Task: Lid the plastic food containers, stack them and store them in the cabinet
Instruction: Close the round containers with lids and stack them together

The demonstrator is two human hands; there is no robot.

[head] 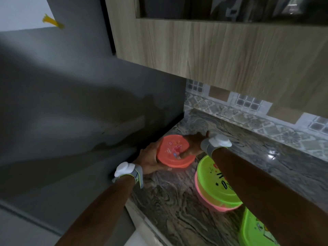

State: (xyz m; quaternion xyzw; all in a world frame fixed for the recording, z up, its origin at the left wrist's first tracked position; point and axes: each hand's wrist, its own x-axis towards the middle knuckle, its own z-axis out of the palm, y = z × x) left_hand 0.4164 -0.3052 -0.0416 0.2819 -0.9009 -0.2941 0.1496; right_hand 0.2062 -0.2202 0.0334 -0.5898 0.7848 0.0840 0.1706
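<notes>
Both hands, left [150, 161] and right [192, 145], clasp the orange tub [174, 151] at the counter's [177, 210] left edge, grey wall [71, 112] tight alongside, green-lidded stack [216, 185] just right.

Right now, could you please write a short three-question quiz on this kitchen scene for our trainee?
1. True or false: both hands are on the small orange container.
2. Multiple choice: the green lid sits on a container that is A) blue, B) pink, C) white.
3. Short answer: what hangs on the wall above the marble countertop?

Key:
1. True: the left hand cups its near-left side and the right hand holds its far-right side.
2. B, the pink container.
3. A wooden cabinet.
</notes>
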